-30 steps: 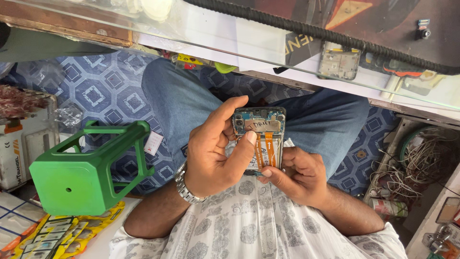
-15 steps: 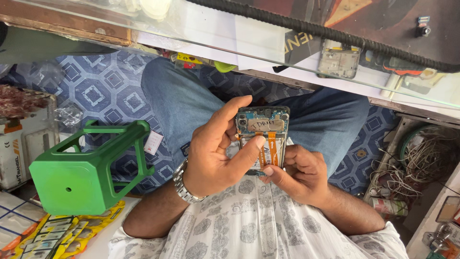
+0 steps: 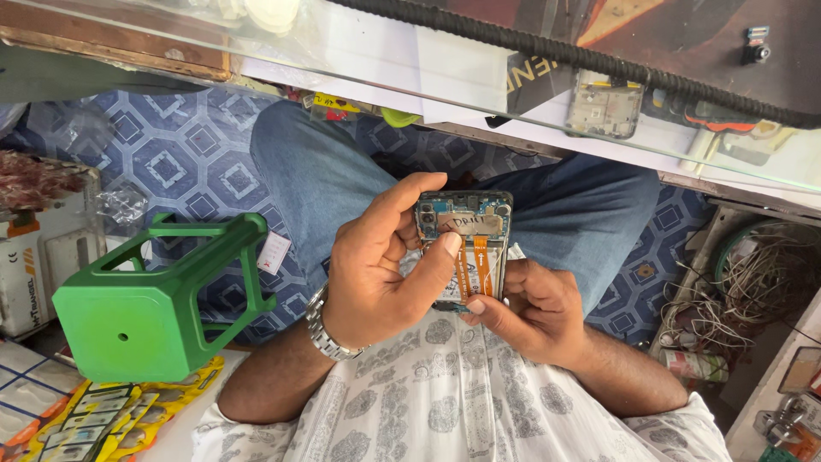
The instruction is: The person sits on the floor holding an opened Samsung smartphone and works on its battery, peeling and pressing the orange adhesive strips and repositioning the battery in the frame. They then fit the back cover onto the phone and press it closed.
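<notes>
Orange flex ribbons run down the exposed inside of an opened smartphone (image 3: 464, 248), which the person holds over the lap, above the blue jeans (image 3: 342, 184) and in front of the patterned white shirt (image 3: 445, 411). The left hand (image 3: 376, 265) closes its grip on the phone's left edge, forefinger arched over the top corner and thumb pressed on the board beside a pale sticker with handwriting. The right hand (image 3: 530, 312) closes its grip from below and behind, its thumb tip on the lower end of the ribbons. One metal wristwatch (image 3: 323, 329) sits on the left wrist.

One open box (image 3: 753, 282) at the right holds a tangle of thin wires and a green coil; how many wires I cannot tell. Just below it lies one small can (image 3: 694, 365) on its side.

One green plastic stool (image 3: 154, 299) lies tipped on the blue patterned floor (image 3: 162, 162) at the left, with a small white tag (image 3: 274, 252) next to its leg. Under it lies a yellow blister card (image 3: 111, 419) of small parts. A white carton (image 3: 43, 257) with an orange mark stands at the far left.

On the glass tabletop (image 3: 385, 68) above rests one bare phone frame (image 3: 605, 107), near a black ribbed hose (image 3: 599, 60).
</notes>
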Tool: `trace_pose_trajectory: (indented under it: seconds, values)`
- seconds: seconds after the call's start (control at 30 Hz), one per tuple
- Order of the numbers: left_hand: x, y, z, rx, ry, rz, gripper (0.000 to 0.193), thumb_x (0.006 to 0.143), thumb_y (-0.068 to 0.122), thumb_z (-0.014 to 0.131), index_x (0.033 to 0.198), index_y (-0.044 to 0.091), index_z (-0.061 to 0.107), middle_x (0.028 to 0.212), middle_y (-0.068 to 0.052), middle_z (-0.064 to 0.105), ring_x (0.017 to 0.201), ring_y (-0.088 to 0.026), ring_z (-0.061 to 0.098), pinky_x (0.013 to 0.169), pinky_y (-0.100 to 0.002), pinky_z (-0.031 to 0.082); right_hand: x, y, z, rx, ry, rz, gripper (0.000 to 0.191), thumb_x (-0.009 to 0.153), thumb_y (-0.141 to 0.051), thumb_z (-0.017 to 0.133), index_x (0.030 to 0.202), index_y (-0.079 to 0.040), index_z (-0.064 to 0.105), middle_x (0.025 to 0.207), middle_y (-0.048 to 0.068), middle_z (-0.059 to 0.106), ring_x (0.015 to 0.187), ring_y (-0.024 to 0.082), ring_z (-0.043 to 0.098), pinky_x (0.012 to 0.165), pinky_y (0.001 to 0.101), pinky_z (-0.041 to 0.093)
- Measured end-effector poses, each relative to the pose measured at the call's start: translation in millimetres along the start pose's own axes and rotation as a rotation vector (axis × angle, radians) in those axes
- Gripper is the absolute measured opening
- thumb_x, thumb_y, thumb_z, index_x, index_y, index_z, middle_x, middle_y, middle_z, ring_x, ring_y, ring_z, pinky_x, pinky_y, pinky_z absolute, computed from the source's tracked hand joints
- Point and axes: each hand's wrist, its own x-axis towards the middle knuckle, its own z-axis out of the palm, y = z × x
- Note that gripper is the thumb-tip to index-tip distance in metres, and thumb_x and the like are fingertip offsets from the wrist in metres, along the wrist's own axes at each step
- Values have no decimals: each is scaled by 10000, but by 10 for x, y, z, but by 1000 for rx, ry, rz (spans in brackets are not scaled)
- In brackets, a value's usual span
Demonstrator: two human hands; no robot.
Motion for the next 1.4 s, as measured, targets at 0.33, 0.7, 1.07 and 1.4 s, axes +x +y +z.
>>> trace_pose_trajectory:
  seconds: [0.33,0.7,1.07,1.4]
  values:
    - [9,-56,55,-12,47,-13,461,1039,-26,626,1466,-63,456,1142,-125,730,1032,-98,704,882,-260,607,29,14,47,-128,30,-1,222,939,-35,725,1087,64,592,924,120,795,803,118,803,611,222,618]
    - [-8,-30,56,-143,28,-7,578,1020,-54,668,1524,-59,386,1239,-144,693,1098,-112,690,953,-252,584,20,27,6,-110,-11,-29,201,948,-65,747,1073,27,619,899,95,798,809,120,807,607,204,633]
    - [19,-77,62,-157,36,-43,602,1013,-78,673,1538,-55,381,1250,-119,674,1101,-97,683,1008,-271,586,43,-1,1,-149,-19,-2,235,924,-103,771,1089,21,659,864,74,806,722,64,756,557,191,548]
    - [32,-76,78,-124,42,-45,629,1002,-70,667,1549,-45,358,1233,-106,669,1046,-76,678,956,-261,593,83,20,37,-167,4,-107,263,941,-82,775,1140,9,629,951,82,792,787,75,758,599,207,568]
